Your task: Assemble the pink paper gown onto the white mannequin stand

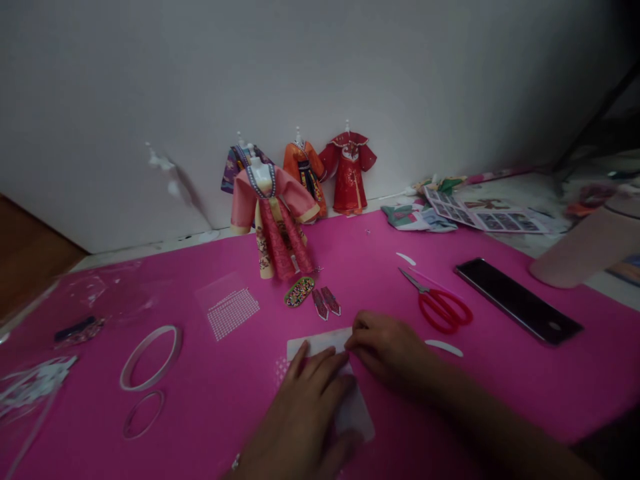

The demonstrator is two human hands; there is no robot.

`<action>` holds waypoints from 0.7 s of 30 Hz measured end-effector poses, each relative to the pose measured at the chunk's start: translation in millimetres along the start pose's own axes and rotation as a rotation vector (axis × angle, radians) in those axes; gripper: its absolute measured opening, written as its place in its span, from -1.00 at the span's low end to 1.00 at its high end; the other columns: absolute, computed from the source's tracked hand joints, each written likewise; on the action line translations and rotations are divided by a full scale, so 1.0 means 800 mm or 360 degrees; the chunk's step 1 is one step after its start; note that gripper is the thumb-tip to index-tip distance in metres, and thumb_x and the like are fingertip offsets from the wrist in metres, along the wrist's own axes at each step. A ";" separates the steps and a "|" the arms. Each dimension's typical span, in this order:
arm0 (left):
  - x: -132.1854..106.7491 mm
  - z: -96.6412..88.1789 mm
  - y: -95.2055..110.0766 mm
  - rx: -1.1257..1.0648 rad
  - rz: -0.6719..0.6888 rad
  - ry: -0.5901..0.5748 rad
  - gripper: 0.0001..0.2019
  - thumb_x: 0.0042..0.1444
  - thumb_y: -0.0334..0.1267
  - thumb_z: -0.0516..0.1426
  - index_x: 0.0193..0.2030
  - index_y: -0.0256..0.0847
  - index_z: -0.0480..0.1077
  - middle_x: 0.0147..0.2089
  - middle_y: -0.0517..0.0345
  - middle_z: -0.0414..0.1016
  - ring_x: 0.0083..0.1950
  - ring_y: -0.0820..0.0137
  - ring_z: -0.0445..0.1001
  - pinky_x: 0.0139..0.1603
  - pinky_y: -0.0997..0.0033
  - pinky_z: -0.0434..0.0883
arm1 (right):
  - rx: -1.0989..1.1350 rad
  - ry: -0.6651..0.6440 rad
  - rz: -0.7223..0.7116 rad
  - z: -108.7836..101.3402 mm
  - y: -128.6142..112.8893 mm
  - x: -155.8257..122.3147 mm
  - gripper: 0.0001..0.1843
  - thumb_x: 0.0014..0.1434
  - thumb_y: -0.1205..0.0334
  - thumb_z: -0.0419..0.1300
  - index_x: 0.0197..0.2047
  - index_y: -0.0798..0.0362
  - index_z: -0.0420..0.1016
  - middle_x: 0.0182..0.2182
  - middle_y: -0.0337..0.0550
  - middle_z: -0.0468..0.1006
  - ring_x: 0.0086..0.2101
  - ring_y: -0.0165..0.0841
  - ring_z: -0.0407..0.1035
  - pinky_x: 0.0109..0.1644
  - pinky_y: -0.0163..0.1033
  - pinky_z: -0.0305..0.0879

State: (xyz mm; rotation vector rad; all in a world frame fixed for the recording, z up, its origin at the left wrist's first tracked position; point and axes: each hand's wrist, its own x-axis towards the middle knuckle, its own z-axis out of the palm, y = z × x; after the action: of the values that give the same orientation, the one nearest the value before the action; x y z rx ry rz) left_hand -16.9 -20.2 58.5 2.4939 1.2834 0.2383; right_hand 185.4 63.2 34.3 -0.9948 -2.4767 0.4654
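Four small mannequins in folded paper robes stood finished at the back of the counter, whose magenta mat [500, 400] filled most of the view: the pink robe [273, 220] out in front, and the purple robe [234, 163], orange robe [305, 167] and red robe [349, 170] against the wall. Nearer, the left hand [305, 407] lay flat, fingers spread, pressing down a white sheet [357, 413] near the mat's front edge. The right hand [387, 347] rested at the sheet's far edge with its fingers curled; whether they pinched the sheet or only touched it could not be told. So four robes looked done, while the sheet appeared uncut and unfolded. A dark phone [517, 308] lay to the right, with an instruction leaflet [483, 215] behind it and red scissors [441, 305] lying shut between phone and hands. On the left sat two tape rings [150, 357], a dotted mesh patch [233, 312], and clear plastic bags [37, 383] holding pale scraps too blurred to name. Smallest, just beyond the sheet, lay a beaded oval piece [299, 291] and two red pointed strips [326, 301], loose and joined to nothing.
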 end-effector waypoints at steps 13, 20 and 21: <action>-0.003 0.000 -0.002 -0.0014 0.0035 0.0054 -0.50 0.13 -0.14 0.20 0.21 -0.08 0.27 0.33 0.00 0.32 0.39 0.01 0.19 0.34 -0.43 0.07 | 0.0021 -0.0046 0.0025 -0.002 0.000 0.000 -0.77 0.22 0.40 0.11 -0.21 -0.01 0.58 -0.29 -0.20 0.45 -0.30 -0.38 0.36 -0.27 -0.30 0.14; -0.005 0.001 -0.018 0.0149 -0.0106 0.0420 -0.70 0.23 -0.24 0.09 0.10 -0.15 0.35 0.16 -0.03 0.47 0.21 0.13 0.40 0.31 -0.25 0.24 | 0.0026 0.0000 0.0024 -0.001 0.000 0.000 -0.79 0.22 0.41 0.13 -0.24 -0.01 0.57 -0.30 -0.21 0.45 -0.30 -0.38 0.36 -0.27 -0.29 0.14; -0.005 0.000 -0.020 0.0161 -0.0167 0.0448 -0.74 0.24 -0.25 0.08 0.05 -0.16 0.37 0.11 -0.02 0.51 0.16 0.15 0.45 0.29 -0.21 0.28 | 0.0031 0.0004 0.0028 -0.001 0.000 0.000 -0.79 0.22 0.41 0.13 -0.24 -0.01 0.58 -0.31 -0.21 0.45 -0.31 -0.38 0.36 -0.27 -0.29 0.14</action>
State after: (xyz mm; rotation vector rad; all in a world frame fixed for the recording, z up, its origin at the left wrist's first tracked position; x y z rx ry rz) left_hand -31.3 -14.7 52.4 2.5347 1.5666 0.5269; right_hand 185.7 63.4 35.2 -1.0095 -2.4584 0.4930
